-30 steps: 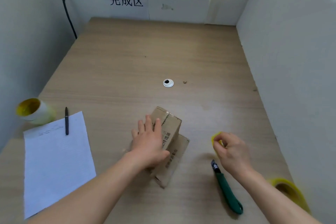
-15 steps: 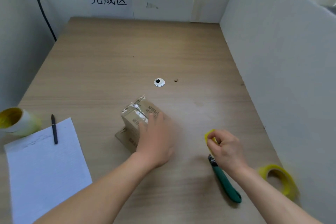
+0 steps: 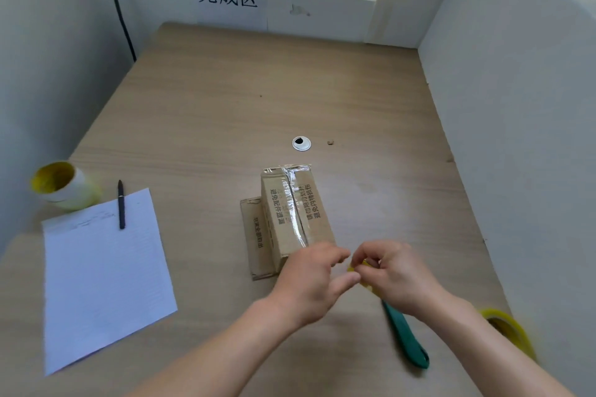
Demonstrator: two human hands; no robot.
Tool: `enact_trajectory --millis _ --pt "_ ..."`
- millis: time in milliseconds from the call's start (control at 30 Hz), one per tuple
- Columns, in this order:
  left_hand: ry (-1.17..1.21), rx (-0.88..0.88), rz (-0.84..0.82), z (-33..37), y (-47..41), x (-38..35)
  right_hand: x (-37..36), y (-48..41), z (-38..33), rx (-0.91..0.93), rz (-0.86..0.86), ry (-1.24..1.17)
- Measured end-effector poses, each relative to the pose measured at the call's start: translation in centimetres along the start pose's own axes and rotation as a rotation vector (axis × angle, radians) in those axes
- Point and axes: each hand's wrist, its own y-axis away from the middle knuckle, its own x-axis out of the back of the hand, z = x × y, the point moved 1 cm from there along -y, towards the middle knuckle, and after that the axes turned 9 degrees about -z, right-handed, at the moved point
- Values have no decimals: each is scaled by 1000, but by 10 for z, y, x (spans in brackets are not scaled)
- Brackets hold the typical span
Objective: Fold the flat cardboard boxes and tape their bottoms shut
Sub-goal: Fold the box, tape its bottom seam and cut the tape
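The left hand (image 3: 311, 284) has let go of the box (image 3: 295, 213) and crossed to the right hand (image 3: 396, 274), fingers loosely curled, gripping nothing. The right pinches a yellow scrap (image 3: 362, 267). The box lies mid-table, just far-left of both hands, taped seam up — its bottom looks sealed.

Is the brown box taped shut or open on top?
Taped shut: the box has a shiny tape strip running along the seam in its top face, and the two sides meet closed.
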Motion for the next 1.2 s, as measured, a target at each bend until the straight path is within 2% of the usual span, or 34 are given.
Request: enact_trajectory --millis 133,200,467,567,733,800,833,867,933,967,1033,1200 --pt "315 195 112 13 16 -16 0 6 2 49 -117 -53" --pt "373 281 157 15 24 -22 -4 9 6 61 -166 -60" --pt "282 402 278 18 43 -32 -17 9 2 125 -309 -72" --pt "233 433 310 16 47 -30 -17 6 4 90 -364 -199" --pt "308 498 368 8 53 -21 -4 11 16 97 -560 -571" --pt "276 480 429 7 55 -16 6 14 13 105 -587 -602" --pt "269 471 481 7 55 -14 11 13 12 100 -559 -496" --pt "269 466 529 5 55 -13 16 10 12 87 -492 -268" --pt "252 463 573 2 53 -15 22 4 13 31 -247 350" --pt "239 470 584 0 52 -17 23 2 10 28 -121 519" --pt "233 499 629 -10 46 -20 20 -5 4 84 -12 580" --pt "149 542 698 -30 35 -23 14 -29 4 150 4 624"
